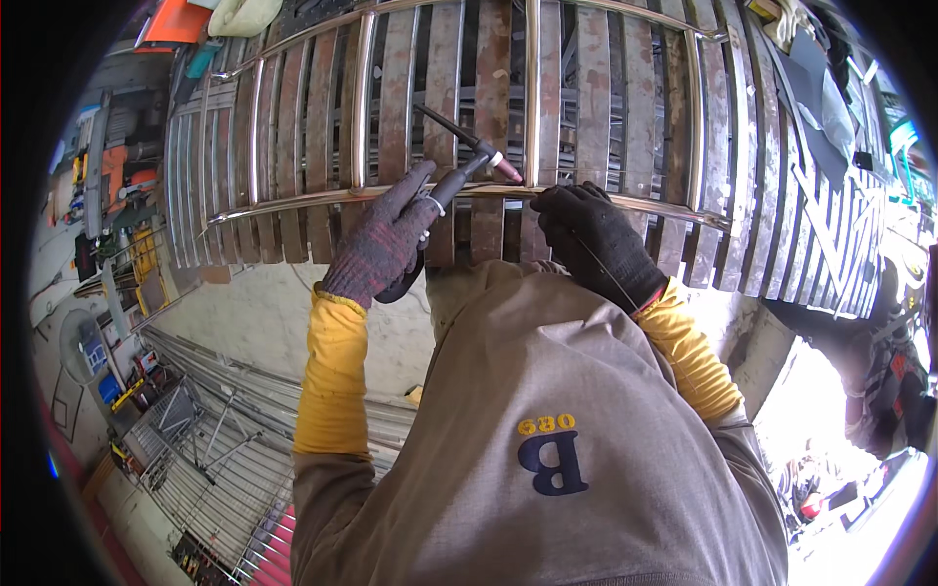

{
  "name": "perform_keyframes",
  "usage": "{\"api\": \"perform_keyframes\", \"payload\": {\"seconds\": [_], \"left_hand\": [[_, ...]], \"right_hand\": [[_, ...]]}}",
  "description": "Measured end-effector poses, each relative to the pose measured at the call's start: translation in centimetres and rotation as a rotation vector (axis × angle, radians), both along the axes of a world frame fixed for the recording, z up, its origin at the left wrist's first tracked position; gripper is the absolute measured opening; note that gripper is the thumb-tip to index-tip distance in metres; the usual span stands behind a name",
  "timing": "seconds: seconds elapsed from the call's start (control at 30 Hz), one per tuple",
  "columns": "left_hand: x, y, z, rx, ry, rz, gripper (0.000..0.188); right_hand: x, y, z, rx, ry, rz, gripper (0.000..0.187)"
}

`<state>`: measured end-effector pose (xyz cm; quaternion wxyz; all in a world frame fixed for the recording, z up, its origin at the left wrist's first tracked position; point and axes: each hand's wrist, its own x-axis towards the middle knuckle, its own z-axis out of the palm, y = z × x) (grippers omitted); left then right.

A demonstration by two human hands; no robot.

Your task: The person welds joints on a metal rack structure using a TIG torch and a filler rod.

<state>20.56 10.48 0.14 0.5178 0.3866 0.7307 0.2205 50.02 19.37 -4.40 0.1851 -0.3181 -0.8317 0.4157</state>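
My left hand (384, 242), in a dark knitted glove, is closed around the handle of a TIG welding torch (475, 161). The torch's pinkish nozzle points down at the joint where a cross tube (532, 88) meets the near rail (293, 202) of a shiny metal tube frame. Just right of that joint, my gloved right hand (604, 244) is closed on a thin filler rod (603, 266), which runs back across the glove toward the wrist. Its fingers rest at the near rail. The rod's front end is too fine to make out clearly.
Beneath the frame is a slatted metal workbench (489, 230). Grey sheet pieces (821, 93) lie at its far right, an orange object (176, 21) at its far left. Long metal bars and a wire rack (210, 469) stand on the floor at left, near a fan (83, 342).
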Motion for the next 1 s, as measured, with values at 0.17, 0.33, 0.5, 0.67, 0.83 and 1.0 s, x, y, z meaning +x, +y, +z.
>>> {"api": "perform_keyframes", "payload": {"seconds": [0.17,0.33,0.5,0.67,0.83,1.0], "left_hand": [[0.4,-0.9,-0.7,0.038,0.044,-0.008,0.055],[0.3,-1.0,-1.1,0.078,0.111,-0.056,0.055],[0.2,-0.9,-1.4,0.059,0.128,-0.076,0.056],[0.1,-0.7,-1.1,0.076,0.121,-0.091,0.055],[0.1,-0.2,-0.7,0.064,0.136,-0.113,0.055],[0.0,-0.2,-0.7,0.072,0.157,-0.151,0.055]], "right_hand": [[0.0,0.2,0.3,-0.028,0.008,0.019,0.022],[0.0,0.2,0.3,-0.040,0.006,0.009,0.022],[0.1,0.1,0.2,-0.044,-0.009,0.008,0.023],[0.1,0.1,0.0,-0.011,0.004,0.029,0.029],[0.1,0.2,0.1,0.008,0.021,0.032,0.031],[0.1,0.2,-0.1,0.011,0.006,0.034,0.032]]}}
